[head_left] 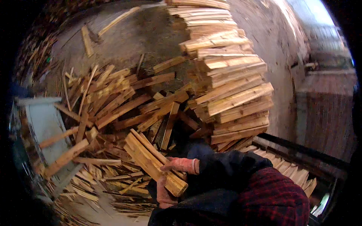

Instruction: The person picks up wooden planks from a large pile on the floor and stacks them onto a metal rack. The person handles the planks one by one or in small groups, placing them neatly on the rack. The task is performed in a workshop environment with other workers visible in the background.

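Note:
Several split wood pieces (145, 156), laid side by side as a bundle, are held tilted in front of me. My right hand (181, 165), in a pinkish-orange work glove, wraps over the upper side of the bundle with its fingers closed. From below, my left hand (164, 193), gloved alike, grips the near end; its fingers are partly hidden behind the wood. Beyond the bundle lies a loose heap of wood pieces (122, 107). To the right of that heap rises a long, neatly layered stack of split wood (237, 94).
A grey-blue metal surface (47, 128) stands at the left with wood pieces leaning on it. Thin offcuts (128, 188) litter the floor in front. At the lower right, a black metal frame (301, 150) borders a row of wood pieces (290, 169). Two loose sticks lie far off.

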The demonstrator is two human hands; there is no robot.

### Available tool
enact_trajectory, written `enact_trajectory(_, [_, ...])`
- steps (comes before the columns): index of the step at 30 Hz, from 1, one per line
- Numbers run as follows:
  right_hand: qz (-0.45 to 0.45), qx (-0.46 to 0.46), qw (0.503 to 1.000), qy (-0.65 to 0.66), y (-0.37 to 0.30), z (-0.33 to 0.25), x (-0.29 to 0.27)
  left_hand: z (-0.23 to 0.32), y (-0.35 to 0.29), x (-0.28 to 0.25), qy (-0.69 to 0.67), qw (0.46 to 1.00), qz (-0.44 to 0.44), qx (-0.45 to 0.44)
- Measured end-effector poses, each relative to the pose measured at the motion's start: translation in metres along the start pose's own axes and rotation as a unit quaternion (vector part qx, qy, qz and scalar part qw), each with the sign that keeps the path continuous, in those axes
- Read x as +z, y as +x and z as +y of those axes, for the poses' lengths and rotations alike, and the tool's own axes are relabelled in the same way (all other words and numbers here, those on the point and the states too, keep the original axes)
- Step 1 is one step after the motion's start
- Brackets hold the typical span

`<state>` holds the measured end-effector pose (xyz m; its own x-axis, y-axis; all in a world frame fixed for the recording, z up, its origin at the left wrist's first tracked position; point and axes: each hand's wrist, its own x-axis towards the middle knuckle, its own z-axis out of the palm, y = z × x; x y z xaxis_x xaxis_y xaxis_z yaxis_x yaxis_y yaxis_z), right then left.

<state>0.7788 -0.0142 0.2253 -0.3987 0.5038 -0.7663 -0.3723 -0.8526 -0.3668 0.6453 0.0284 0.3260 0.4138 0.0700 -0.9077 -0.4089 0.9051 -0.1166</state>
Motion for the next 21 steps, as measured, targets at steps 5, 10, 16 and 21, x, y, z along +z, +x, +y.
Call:
enact_trajectory(5, [0.032,-0.119,0.976,0.177,-0.052,-0.034,-0.022,-0.015,0.002,0.074,0.069,0.996,0.057,-0.031])
enact_trajectory(10, [0.118,-0.235,0.941,0.213,-0.109,-0.072,-0.058,-0.028,0.012,0.164,0.340,0.936,0.063,0.065])
enact_trajectory(16, [0.250,-0.377,0.836,0.311,-0.148,-0.125,-0.098,0.002,0.061,0.259,0.497,0.836,-0.160,0.169])
enact_trajectory(21, [0.540,-0.402,0.739,-0.009,-0.154,-0.119,-0.211,-0.008,0.095,0.389,0.736,0.543,-0.250,0.317])
